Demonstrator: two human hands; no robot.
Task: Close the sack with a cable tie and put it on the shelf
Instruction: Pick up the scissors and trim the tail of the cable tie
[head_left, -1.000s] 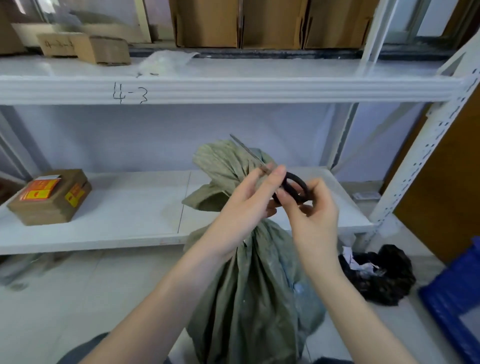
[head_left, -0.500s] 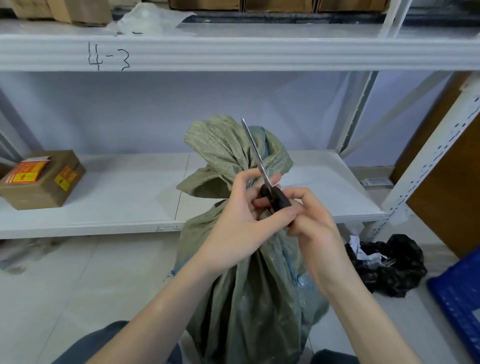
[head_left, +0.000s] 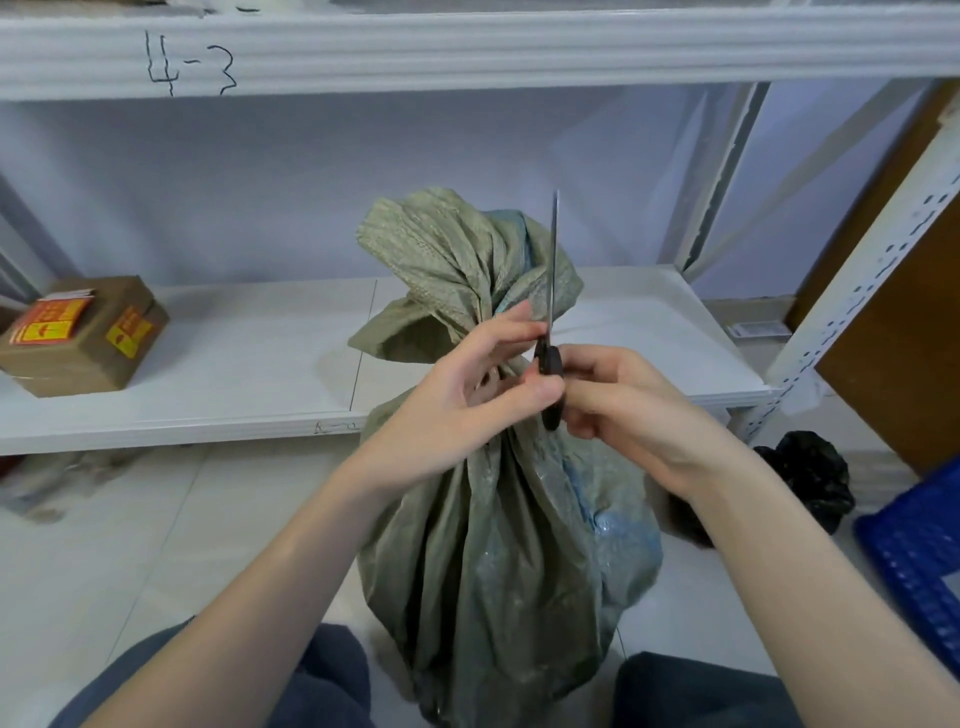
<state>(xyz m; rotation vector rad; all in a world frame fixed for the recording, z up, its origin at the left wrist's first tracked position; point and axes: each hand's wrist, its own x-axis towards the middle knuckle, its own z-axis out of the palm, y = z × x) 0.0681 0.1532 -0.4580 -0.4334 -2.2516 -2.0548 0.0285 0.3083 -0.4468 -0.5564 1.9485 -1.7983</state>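
A grey-green woven sack stands upright on the floor between my knees, its neck gathered tight and its top flaring above. My left hand wraps the neck from the left. My right hand holds black-handled scissors at the neck, blades together and pointing straight up. The cable tie is hidden under my fingers. The low white shelf runs behind the sack.
A brown cardboard box with orange labels sits at the shelf's left end. An upper shelf beam marked "4-3" crosses the top. A black plastic bag and a blue crate lie on the floor at right, beside the rack post.
The scissors swung from leaning left to standing upright. My right hand moved from the finger loops to gripping the handles. The view tilted down and closer to the sack.
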